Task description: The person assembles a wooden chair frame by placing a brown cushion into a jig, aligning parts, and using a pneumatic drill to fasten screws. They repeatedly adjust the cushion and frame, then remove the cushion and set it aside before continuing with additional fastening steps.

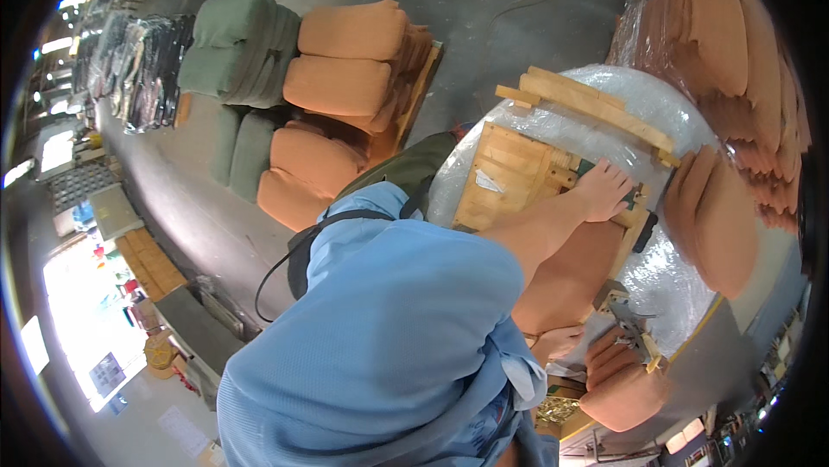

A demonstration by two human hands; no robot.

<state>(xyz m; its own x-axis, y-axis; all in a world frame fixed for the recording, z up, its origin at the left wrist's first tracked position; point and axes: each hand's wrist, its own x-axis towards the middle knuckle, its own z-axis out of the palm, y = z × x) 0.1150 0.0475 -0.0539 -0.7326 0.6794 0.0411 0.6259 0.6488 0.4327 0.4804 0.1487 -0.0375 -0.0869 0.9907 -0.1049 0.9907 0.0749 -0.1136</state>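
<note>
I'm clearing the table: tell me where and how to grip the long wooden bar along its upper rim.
Probably around mid-length, from above: the long wooden bar is narrow, lies along the plastic-wrapped tabletop, and its middle is uncovered.

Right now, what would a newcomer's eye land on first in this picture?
Probably the blue shirt filling the lower middle, then the stacked orange cushions up and left of centre, with green cushions beside them. Right of centre, the person's left hand is spread over a wooden frame on a plastic-covered surface.
</note>
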